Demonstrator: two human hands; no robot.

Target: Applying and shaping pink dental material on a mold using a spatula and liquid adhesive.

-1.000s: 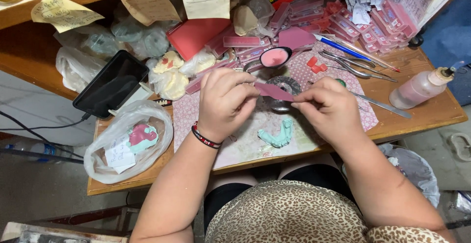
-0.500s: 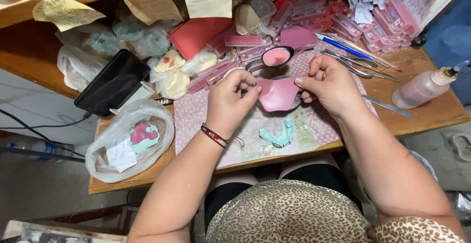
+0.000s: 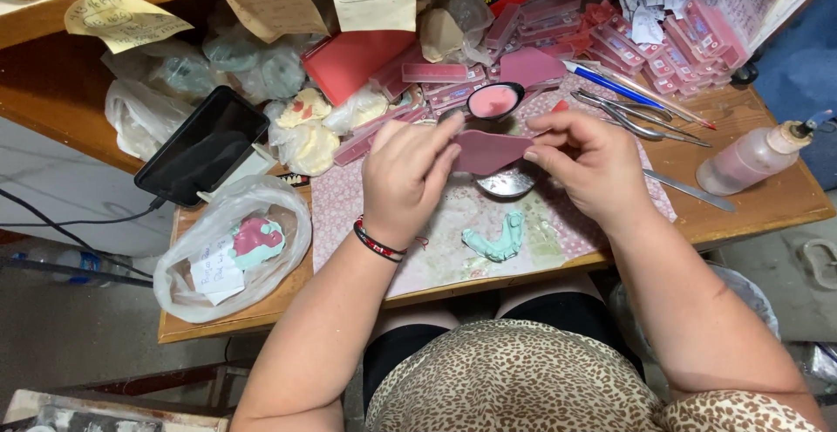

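Both hands now hold a flat pink wax sheet point(image 3: 490, 150) level above the middle of the desk point(image 3: 750, 201). The left hand point(image 3: 410, 179) pinches the sheet's left edge, and the right hand point(image 3: 593, 166) pinches its right edge, so each grip is closed on the sheet. Half a second earlier the sheet sat lower and looked more rounded between the hands; a second ago it was only a thin strip over a small metal dish point(image 3: 506, 183). It now appears spread wider and raised, which suggests it is being shaped or stretched by hand. Below the hands, nearer the person, a green dental cast point(image 3: 493, 240) lies on the patterned mat point(image 3: 349, 214), unmoved. A small bowl of pink material point(image 3: 493, 101) sits just beyond the sheet. At left, a plastic bag point(image 3: 231, 249) holds another cast.
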